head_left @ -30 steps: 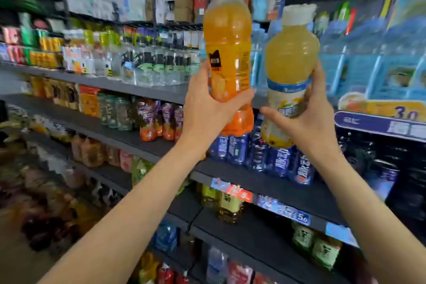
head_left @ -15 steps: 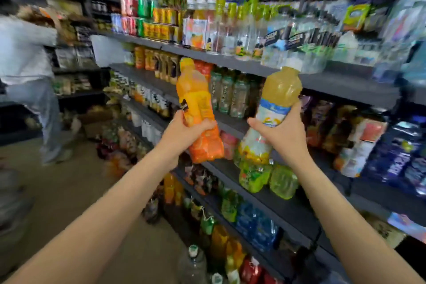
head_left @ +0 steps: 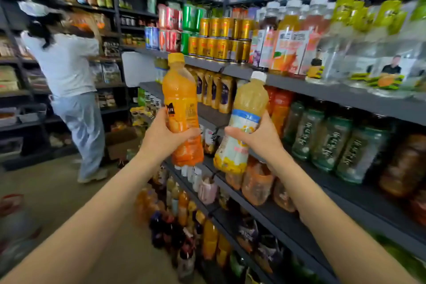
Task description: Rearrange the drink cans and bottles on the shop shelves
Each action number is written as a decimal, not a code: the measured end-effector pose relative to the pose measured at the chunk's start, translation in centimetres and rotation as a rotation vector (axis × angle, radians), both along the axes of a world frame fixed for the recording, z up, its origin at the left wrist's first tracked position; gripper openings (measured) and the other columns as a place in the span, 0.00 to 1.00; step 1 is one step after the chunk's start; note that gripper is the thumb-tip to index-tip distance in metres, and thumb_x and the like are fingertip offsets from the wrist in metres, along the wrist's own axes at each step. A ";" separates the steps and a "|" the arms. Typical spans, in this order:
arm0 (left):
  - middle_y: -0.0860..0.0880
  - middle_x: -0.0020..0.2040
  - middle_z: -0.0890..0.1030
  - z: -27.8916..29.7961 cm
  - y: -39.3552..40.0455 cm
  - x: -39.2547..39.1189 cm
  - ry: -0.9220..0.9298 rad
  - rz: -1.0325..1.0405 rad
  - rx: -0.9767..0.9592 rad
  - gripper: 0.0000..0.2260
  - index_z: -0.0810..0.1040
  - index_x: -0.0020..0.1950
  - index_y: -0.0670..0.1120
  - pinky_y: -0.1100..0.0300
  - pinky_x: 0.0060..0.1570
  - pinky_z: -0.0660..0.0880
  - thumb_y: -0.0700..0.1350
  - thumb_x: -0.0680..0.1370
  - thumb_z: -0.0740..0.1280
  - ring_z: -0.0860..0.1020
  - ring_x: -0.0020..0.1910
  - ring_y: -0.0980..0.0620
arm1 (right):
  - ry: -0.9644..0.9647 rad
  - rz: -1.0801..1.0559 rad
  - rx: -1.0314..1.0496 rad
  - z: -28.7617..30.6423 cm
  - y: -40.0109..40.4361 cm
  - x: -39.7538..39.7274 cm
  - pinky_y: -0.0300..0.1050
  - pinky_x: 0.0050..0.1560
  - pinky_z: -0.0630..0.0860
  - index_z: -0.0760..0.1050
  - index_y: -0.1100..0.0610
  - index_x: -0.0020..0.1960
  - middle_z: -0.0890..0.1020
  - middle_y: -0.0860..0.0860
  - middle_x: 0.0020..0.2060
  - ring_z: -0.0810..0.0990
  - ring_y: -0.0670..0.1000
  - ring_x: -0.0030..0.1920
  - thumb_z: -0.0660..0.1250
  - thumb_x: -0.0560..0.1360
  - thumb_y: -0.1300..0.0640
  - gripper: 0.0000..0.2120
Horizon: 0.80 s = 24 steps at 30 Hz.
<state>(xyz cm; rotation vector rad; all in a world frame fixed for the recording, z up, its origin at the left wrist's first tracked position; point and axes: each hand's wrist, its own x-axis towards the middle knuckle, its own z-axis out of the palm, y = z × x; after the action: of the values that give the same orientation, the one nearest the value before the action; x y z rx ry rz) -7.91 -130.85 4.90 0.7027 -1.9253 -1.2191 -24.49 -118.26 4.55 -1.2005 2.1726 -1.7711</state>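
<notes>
The left hand (head_left: pixel 161 137) curled its grip tightly round the lower half of a tall orange plastic juice bottle with a yellow cap (head_left: pixel 181 108), thumb across the front of the label, the bottle leaning slightly toward 11 o'clock. The right hand (head_left: pixel 258 140) wrapped its grip round the middle of a paler yellow plastic juice bottle with a white cap and a blue-banded white label (head_left: pixel 244 122), which tilted toward 1 o'clock. The two bottles stood just beside one another near the centre of the view, apart at the necks and close at their bases, both held in the air in front of the dark grey metal shop shelves (head_left: pixel 322 91) that ran from 10 o'clock down to 4 o'clock. On the upper shelf at 12 o'clock stood stacked gold drink cans (head_left: pixel 219 37), with red cans (head_left: pixel 169 25) and green cans (head_left: pixel 190 19) to their 9 o'clock side. At 3 o'clock a row of dark green-labelled bottles (head_left: pixel 329 140) filled the middle shelf. At 9 o'clock a person in a white top and pale blue trousers (head_left: pixel 69 80) faced other shelving across the aisle.
</notes>
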 end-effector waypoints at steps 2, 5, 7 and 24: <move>0.56 0.49 0.76 -0.2 -5.9 -0.4 -0.016 0.010 -0.018 0.25 0.66 0.59 0.54 0.46 0.58 0.73 0.50 0.67 0.76 0.76 0.53 0.50 | 0.002 0.019 0.007 -0.8 -5.5 -0.7 0.46 0.47 0.79 0.65 0.48 0.59 0.78 0.46 0.51 0.79 0.45 0.50 0.79 0.61 0.49 0.34; 0.52 0.55 0.77 -0.7 -15.1 -0.6 -0.043 0.018 -0.091 0.28 0.67 0.58 0.56 0.45 0.57 0.74 0.53 0.65 0.77 0.77 0.54 0.49 | 0.037 0.006 0.003 -1.2 -13.5 -1.6 0.39 0.35 0.80 0.63 0.46 0.59 0.76 0.44 0.51 0.77 0.41 0.47 0.79 0.61 0.51 0.34; 0.52 0.55 0.78 -0.7 -21.4 -0.8 -0.057 0.019 -0.111 0.32 0.66 0.58 0.57 0.45 0.56 0.74 0.58 0.60 0.78 0.77 0.54 0.49 | 0.068 -0.012 0.013 -0.8 -18.7 -2.4 0.33 0.29 0.77 0.62 0.48 0.61 0.75 0.42 0.50 0.76 0.41 0.46 0.79 0.62 0.51 0.35; 0.46 0.61 0.75 -3.8 -63.4 -16.2 0.093 -0.014 -0.077 0.32 0.66 0.64 0.52 0.41 0.58 0.72 0.45 0.64 0.78 0.75 0.59 0.45 | 0.279 -0.247 0.067 -3.5 -55.2 -15.4 0.31 0.53 0.65 0.65 0.56 0.68 0.74 0.47 0.59 0.72 0.46 0.60 0.78 0.64 0.56 0.37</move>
<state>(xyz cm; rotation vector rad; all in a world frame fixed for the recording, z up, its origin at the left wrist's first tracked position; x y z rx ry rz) -24.13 -194.24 1.07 0.5835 -1.8920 -1.1598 -39.91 -173.47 1.07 -1.2788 2.6176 -1.6845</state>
